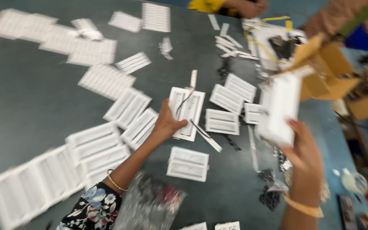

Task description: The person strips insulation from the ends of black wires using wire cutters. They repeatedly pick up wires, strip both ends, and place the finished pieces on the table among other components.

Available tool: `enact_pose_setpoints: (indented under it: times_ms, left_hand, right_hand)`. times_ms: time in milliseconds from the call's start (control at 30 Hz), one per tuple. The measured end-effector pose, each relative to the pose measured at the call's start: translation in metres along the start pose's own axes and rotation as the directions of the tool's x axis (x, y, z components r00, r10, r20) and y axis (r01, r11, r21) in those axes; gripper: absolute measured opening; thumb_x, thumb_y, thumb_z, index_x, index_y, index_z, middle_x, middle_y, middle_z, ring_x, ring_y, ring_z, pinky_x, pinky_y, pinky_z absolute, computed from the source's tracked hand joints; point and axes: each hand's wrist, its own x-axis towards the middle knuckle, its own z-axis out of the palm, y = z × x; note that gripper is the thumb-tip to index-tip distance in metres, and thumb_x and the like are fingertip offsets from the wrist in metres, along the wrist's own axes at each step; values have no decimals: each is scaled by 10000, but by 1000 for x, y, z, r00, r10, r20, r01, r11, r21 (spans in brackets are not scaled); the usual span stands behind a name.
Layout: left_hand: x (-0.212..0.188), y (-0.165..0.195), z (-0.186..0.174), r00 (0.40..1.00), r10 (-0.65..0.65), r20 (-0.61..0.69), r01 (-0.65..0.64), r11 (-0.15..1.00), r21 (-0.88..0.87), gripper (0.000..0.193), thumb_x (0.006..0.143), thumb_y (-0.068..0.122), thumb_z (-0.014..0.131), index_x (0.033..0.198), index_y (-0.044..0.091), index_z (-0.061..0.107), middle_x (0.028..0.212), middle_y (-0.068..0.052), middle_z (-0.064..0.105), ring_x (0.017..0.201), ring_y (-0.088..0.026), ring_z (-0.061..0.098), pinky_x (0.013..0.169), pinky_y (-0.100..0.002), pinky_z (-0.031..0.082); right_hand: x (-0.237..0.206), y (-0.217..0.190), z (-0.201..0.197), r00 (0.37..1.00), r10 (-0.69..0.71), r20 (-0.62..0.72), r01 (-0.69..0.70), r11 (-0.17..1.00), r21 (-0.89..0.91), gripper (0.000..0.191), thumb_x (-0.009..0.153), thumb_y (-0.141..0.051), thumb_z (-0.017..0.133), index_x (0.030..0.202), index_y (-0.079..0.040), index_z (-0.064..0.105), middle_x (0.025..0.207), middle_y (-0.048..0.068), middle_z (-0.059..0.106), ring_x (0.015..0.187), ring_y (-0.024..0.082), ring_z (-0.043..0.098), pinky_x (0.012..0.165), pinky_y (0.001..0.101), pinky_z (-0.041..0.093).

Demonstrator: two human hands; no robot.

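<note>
I'm judging this mid-batch: left hand [167, 123] is gripping a wired white panel [187, 113] flat on the desk [30, 98], right hand [305, 147] is clasping a blurred white stack [280, 108] aloft, many slatted white panels [94, 147] lying spread, loose black parts [271, 198] waiting.

We note rows of white slatted frames [107, 81] spread over the dark green table [30, 98]. Open cardboard box [331, 72] at far right. Crinkled clear plastic bag [150, 204] near the front edge; small black parts [270, 198] lie close by.
</note>
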Motion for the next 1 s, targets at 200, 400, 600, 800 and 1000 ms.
enact_pose_setpoints:
  times_ms: [200,400,600,800,1000]
  left_hand:
    - [-168,-14,-149,987,-144,-68,139,988,-74,1144,621,332,839,1522,-7,222,1311,-278,577,1214,-366,605,1060,-382,463]
    - [-388,-44,-259,857,-366,-362,376,925,-46,1073,657,278,853,1514,34,256,1296,-264,573,1190,-339,602,1009,-383,479]
    - [-532,-92,-317,728,-450,-517,405,891,-206,992,666,204,855,1459,-10,300,1240,-234,631,1133,-289,649,980,-360,505]
    - [-571,-150,-353,656,-554,-512,484,830,-278,984,666,174,864,1450,4,293,1203,-227,652,1056,-283,680,885,-380,565]
    - [-544,-191,-396,714,-563,-416,436,823,-365,997,671,129,840,1451,8,230,1170,-234,659,1002,-294,702,832,-384,595]
  right_hand:
    - [-115,-74,21,742,613,270,-489,220,844,834,789,-195,718,1513,36,374,1495,172,474,1403,273,458,1194,397,313]
    - [-176,-164,122,584,511,631,-749,40,661,930,741,-247,741,1538,12,336,1534,173,451,1425,265,441,1177,385,311]
    - [-206,-272,208,472,305,827,-882,144,450,1027,694,-300,764,1563,-12,299,1572,173,428,1447,256,424,1160,373,309]
    - [-199,-384,306,411,197,890,-908,182,379,1079,701,-276,790,1587,-73,208,1561,153,410,1409,278,437,1133,385,360]
    - [-183,-464,428,675,554,487,-671,736,93,1098,614,-333,863,1519,-16,328,1371,222,571,1270,336,585,1099,386,436]
